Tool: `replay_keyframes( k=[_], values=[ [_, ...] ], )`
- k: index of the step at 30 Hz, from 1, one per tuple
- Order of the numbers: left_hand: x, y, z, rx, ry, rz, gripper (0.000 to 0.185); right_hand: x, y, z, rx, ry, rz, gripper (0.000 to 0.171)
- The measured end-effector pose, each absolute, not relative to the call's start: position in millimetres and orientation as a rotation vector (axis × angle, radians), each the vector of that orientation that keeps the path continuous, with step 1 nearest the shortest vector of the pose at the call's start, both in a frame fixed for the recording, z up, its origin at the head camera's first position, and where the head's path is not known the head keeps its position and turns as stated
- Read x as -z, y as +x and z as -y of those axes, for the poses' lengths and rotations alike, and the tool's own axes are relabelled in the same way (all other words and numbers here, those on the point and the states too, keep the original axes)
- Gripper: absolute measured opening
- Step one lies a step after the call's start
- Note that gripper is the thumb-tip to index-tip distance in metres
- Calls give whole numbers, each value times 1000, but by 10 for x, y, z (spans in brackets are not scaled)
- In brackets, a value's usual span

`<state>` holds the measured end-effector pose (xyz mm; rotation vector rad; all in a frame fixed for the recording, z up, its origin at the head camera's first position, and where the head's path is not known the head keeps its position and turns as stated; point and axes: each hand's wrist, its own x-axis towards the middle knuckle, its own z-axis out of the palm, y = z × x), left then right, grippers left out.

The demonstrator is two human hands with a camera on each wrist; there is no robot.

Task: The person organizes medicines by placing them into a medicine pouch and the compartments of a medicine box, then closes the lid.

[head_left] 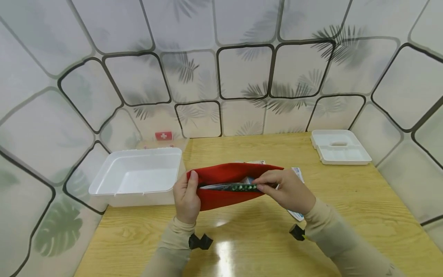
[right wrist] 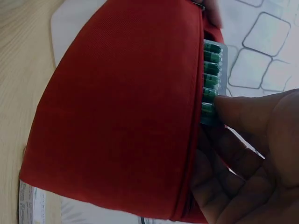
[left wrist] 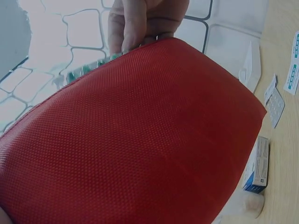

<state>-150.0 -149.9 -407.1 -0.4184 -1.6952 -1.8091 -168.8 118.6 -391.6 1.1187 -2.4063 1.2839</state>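
A red fabric pouch (head_left: 221, 199) is held up above the table, its long opening facing up. My left hand (head_left: 187, 198) grips the pouch's left end, thumb over the rim. A blister pack of green capsules (right wrist: 211, 70) pokes out of the opening. My right hand (head_left: 288, 190) pinches that blister pack between thumb and fingers at the right part of the opening. In the right wrist view, some of its fingers reach inside the pouch edge. Pale flat items lie beside the pack in the pouch; their kind is unclear.
A white bin (head_left: 145, 199) stands at the left, a shallow white tray (head_left: 346, 157) at the back right. Behind the bin is a red label with a white cross (head_left: 164, 136). A blue-and-white box (left wrist: 258, 170) and a silver blister pack (left wrist: 275, 107) lie on the table (head_left: 138, 234).
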Motion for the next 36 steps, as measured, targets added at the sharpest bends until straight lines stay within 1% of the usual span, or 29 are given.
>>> replay_keyframes(
  k=[6, 13, 23, 36],
  values=[
    [4083, -1502, 1433, 1764, -450, 1725, 27, 3948, -1700, -1107, -1229, 1143, 2396, 17],
    [4099, -1489, 1378, 1786, -470, 1728, 27, 3940, -1684, -1039, -1165, 1096, 2358, 17],
    [4128, -1496, 1316, 1789, -531, 1726, 27, 3934, -1672, -884, -1177, 1188, 2321, 14],
    [4171, -1525, 1304, 1754, -467, 1781, 28, 3970, -1638, -781, -1120, 1165, 2312, 16]
  ],
)
